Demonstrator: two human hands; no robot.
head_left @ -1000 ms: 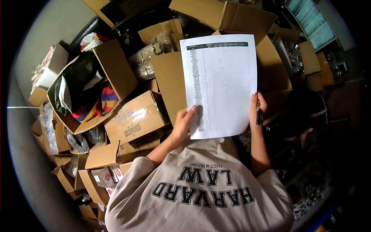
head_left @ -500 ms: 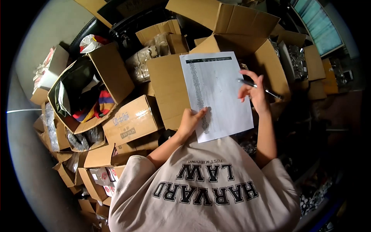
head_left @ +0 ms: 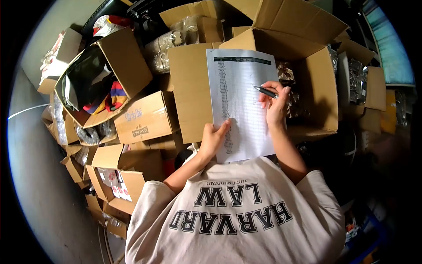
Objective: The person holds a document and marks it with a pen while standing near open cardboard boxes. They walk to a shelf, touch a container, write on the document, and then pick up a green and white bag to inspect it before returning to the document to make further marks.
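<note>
A printed sheet of paper (head_left: 247,132) with a dark header band and a column of small text down its left part lies in front of my chest. My left hand (head_left: 213,140) grips its lower left edge, thumb on top and the other fingers hidden behind. In my right hand (head_left: 277,108) is a dark pen (head_left: 266,92), pinched between thumb and fingers. Its tip points left, over the right half of the sheet near some faint handwritten marks. Beyond the paper's right edge, an open cardboard box (head_left: 323,83) holds shiny plastic-wrapped items (head_left: 299,103).
A closed carton (head_left: 145,118) with blue handwriting is left of the paper. Farther left stands an open box (head_left: 127,66) of dark bags and striped cloth (head_left: 116,99). A lower-left box (head_left: 99,180) contains small packets. Plastic-wrapped goods (head_left: 165,48) lie behind.
My right hand has moved left and inward over the sheet, and the pen now points left instead of swinging out to the right. The view has shifted slightly; my left hand keeps its grip.
</note>
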